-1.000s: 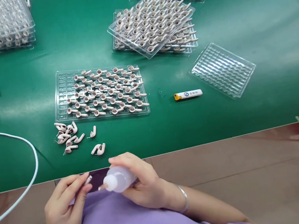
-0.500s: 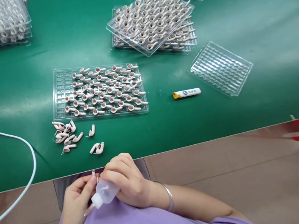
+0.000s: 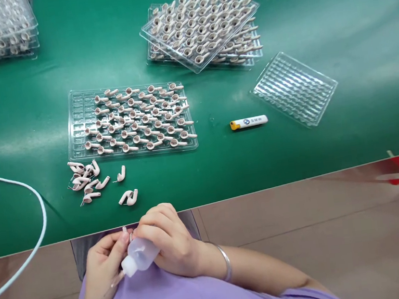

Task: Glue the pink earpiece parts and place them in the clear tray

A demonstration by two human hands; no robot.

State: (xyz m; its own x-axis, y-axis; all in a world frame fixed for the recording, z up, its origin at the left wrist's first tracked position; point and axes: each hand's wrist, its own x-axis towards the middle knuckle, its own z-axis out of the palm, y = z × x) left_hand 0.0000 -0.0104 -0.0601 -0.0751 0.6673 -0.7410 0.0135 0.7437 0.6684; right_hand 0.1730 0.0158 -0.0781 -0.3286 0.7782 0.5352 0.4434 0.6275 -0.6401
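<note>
Bottle (image 3: 143, 254) in the right hand (image 3: 172, 242); that hand's fingers are wrapped around its body, which is tilted, with the white cap (image 3: 129, 266) and thin nozzle (image 3: 118, 279) directed down and left; whether the nozzle touches the person cannot be told. Left hand (image 3: 102, 265) just beside; its thumb and fingers are clamped on an earpiece (image 3: 124, 229), only the pale stem end showing above the thumb tip; fingertips of both hands lie close together, contact unclear; both hands are at the near edge of the counter (image 3: 206, 177).

Just beyond the fingers, a close pair (image 3: 129, 197) of loose earpieces; farther out, a single one (image 3: 121, 173); beyond and left of the fingers, a loose pile (image 3: 86, 186), thin wires protruding; past these, a clear tray (image 3: 76, 117) carrying earpieces in rows.

Beyond and right of the fingers, a lighter (image 3: 249, 122), white with a yellow end, marked BMW; farther right, a ridged clear sheet (image 3: 296, 90); farthest out, a tray stack (image 3: 168, 52), top one askew. Left of the fingers, a white cable (image 3: 44, 212), curving over the counter.
</note>
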